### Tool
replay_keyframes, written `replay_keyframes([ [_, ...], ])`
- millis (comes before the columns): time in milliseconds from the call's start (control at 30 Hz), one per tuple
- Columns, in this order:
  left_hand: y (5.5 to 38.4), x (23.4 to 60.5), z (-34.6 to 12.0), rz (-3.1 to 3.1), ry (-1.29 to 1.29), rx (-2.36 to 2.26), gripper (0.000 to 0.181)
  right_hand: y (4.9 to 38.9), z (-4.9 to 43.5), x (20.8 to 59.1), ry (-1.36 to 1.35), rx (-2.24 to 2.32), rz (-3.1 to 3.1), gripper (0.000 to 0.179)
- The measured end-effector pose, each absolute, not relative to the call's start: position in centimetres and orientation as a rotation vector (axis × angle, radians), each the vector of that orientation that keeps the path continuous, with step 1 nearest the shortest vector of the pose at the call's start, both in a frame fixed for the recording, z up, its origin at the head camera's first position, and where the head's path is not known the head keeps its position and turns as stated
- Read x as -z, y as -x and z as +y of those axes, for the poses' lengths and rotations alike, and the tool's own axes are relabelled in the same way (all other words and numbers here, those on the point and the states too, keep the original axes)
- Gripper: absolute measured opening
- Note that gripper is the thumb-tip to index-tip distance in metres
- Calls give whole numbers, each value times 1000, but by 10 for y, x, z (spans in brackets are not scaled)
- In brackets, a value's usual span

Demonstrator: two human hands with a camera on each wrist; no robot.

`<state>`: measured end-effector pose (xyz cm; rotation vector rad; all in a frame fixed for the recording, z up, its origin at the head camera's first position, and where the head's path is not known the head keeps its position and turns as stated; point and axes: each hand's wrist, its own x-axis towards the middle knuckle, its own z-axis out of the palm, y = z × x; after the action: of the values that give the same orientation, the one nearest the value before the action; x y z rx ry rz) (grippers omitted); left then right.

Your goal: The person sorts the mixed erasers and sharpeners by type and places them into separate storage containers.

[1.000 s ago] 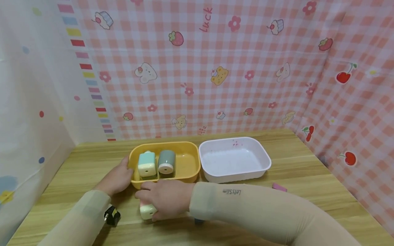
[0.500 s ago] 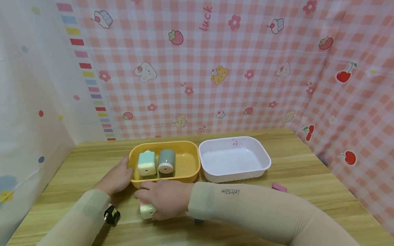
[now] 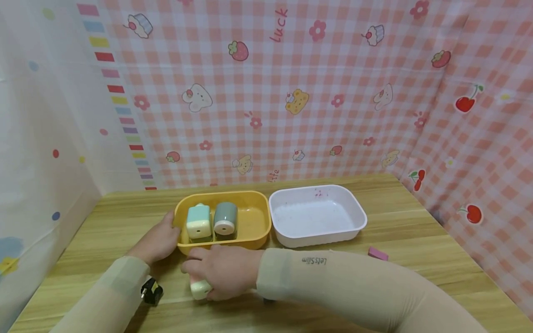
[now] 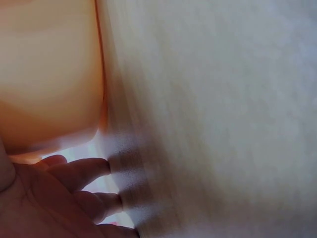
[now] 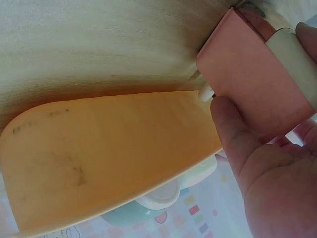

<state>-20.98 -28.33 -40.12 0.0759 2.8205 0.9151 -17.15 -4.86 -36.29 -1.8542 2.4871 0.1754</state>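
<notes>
My right hand [image 3: 226,272] grips a pink and cream pencil sharpener [image 3: 201,289] just in front of the yellow bin [image 3: 254,241]. In the right wrist view, fingers and thumb lie on opposite sides of the sharpener [image 5: 255,74], and a small white knob sticks out near the bin wall [image 5: 114,153]. My left hand [image 3: 160,238] rests against the bin's left end. The left wrist view has its fingers [image 4: 81,171] spread, tips down at the tabletop. Inside the bin sit a mint and cream sharpener [image 3: 199,222] and a grey-green one [image 3: 226,218].
A white bin [image 3: 316,219] stands right of the yellow one. A small pink block [image 3: 378,253] lies beyond my right forearm. Beside my left wrist is a small black piece with a metal pin [image 3: 151,291]. A dark object [image 3: 269,300] is mostly hidden under my right sleeve.
My right hand and the pink sharpener have shifted very slightly toward me, and the sleeve covers more of the dark object. My left hand and both bins stay put.
</notes>
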Motion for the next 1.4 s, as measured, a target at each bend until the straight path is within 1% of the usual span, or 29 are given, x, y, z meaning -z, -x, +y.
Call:
replay_keyframes([
  [333, 209, 401, -283, 2822, -78, -931, 60, 169, -46, 362, 1901, -208, 2471, 73],
  [667, 209, 401, -283, 2805, -64, -935, 61, 168, -45, 361, 1922, -190, 2457, 69],
  [1133, 208, 398, -281, 2807, -66, -929, 61, 166, -40, 355, 1885, -168, 2412, 73],
  [1400, 210, 402, -282, 2812, -62, -944, 61, 166, -38, 346, 1931, -123, 2410, 74],
])
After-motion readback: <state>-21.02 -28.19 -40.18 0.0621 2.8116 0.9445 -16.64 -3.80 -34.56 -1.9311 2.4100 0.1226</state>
